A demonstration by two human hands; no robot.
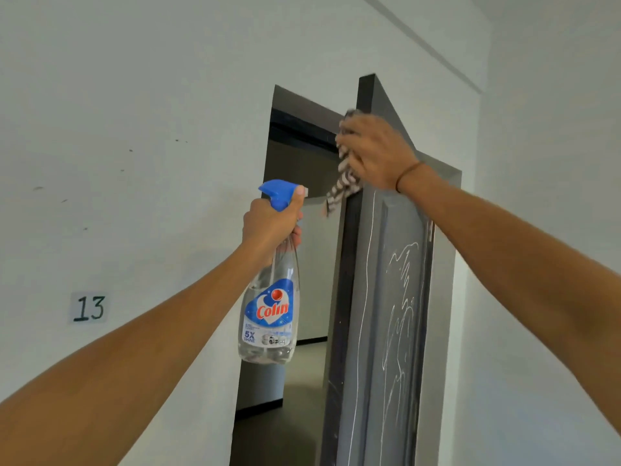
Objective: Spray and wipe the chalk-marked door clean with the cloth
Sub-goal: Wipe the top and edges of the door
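Observation:
A dark grey door (376,297) stands half open, seen edge-on, with white chalk scribbles (401,297) down its panel. My right hand (376,151) grips a brown-and-white striped cloth (342,186) and holds it against the door's upper part, near the top edge. A loose end of the cloth hangs below the hand. My left hand (270,223) grips the neck of a clear spray bottle (270,311) with a blue trigger head and a "Colin" label, held upright left of the door, thumb on the trigger head.
White walls flank the doorway. A paper label reading 13 (89,308) is stuck on the left wall. Through the opening (302,381) I see a dim room with a dark floor. The dark door frame (447,264) runs down the right side.

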